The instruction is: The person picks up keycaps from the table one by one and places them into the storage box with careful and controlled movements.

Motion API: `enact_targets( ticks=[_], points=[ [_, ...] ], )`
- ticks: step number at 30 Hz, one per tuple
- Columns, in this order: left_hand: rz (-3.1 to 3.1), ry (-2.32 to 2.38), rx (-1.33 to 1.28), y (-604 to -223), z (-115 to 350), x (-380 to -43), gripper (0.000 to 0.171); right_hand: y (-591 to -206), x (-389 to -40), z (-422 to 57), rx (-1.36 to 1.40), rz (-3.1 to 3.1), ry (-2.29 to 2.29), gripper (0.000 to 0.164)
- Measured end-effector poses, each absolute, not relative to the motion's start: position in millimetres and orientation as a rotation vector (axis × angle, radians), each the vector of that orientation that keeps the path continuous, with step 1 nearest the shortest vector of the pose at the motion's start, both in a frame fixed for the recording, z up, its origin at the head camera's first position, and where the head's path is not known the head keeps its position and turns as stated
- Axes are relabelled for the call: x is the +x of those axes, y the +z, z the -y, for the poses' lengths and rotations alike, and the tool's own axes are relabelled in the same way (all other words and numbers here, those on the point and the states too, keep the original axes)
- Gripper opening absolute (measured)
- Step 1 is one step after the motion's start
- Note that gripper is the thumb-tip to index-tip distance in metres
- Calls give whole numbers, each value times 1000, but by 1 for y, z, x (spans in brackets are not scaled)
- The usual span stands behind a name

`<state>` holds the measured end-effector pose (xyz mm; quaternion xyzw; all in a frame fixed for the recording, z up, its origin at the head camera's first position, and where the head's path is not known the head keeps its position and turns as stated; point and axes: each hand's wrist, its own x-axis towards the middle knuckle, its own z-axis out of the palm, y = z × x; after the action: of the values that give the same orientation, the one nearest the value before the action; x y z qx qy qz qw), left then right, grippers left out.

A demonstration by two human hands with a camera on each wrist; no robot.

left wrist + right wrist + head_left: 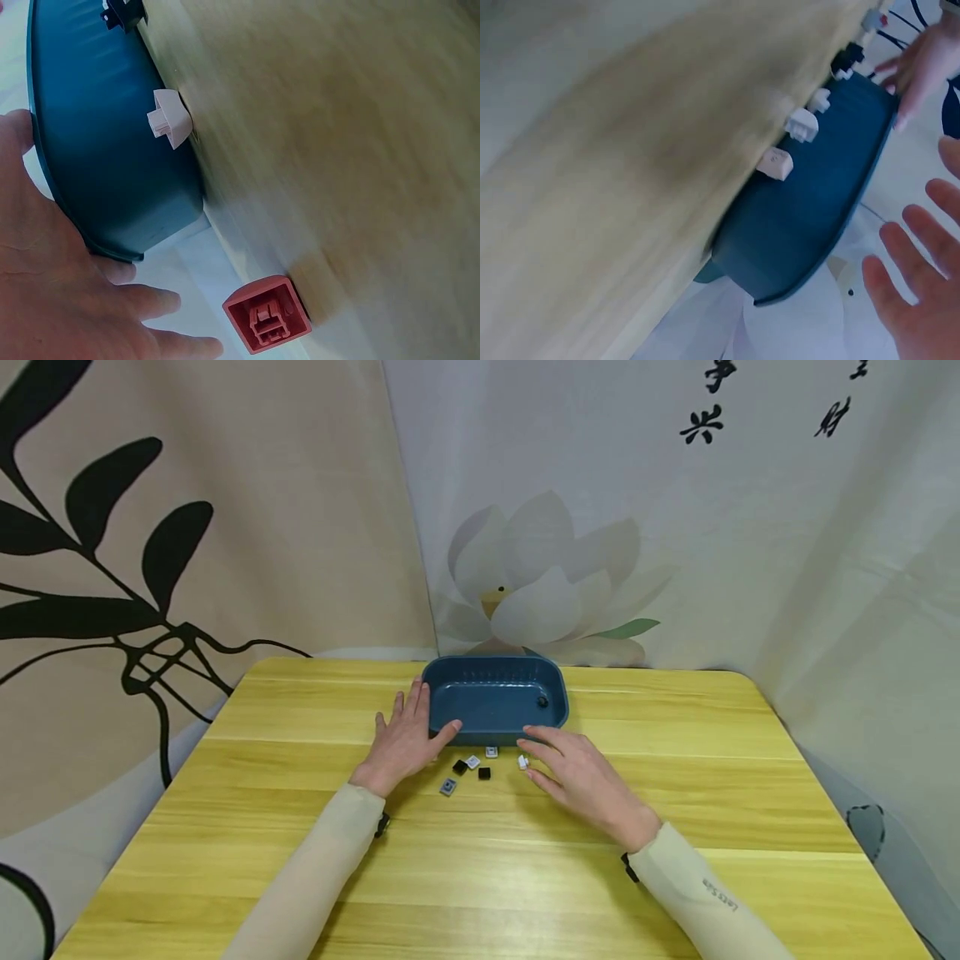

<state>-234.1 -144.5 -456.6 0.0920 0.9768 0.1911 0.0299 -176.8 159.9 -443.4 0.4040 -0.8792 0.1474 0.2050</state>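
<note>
A dark blue rectangular tray (498,737) stands on the table. My left hand (406,737) touches its left side, fingers stretched along the rim and thumb at the front left corner. My right hand (581,774) is beside the front right corner with fingers spread, holding nothing; in the right wrist view, the right hand (922,277) appears apart from the tray. Before the tray lie several small keycaps, among them a black keycap (484,773), a grey keycap (447,787) and a white keycap (522,762) near my right fingertips. The left wrist view shows a red keycap (268,315), hollow side visible.
Inside the tray, toward its right end, sits a small dark thing (542,701). The wooden table (480,877) reaches back to a printed curtain (300,527) with leaf and flower patterns. The tray is close to the table's back edge.
</note>
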Motion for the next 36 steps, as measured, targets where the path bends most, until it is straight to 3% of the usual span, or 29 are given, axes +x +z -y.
enact_targets(
  ticks=[19,28,36],
  points=[
    [-3011,592,277,-458,144,-233,104,-457,-180,-144,1222,2730,245,41],
    [-3013,585,271,-457,144,-233,104,-463,-187,-140,1209,2738,158,28],
    [-3016,610,276,-458,144,-233,103,-464,-187,-140,1221,2732,168,7]
  ],
)
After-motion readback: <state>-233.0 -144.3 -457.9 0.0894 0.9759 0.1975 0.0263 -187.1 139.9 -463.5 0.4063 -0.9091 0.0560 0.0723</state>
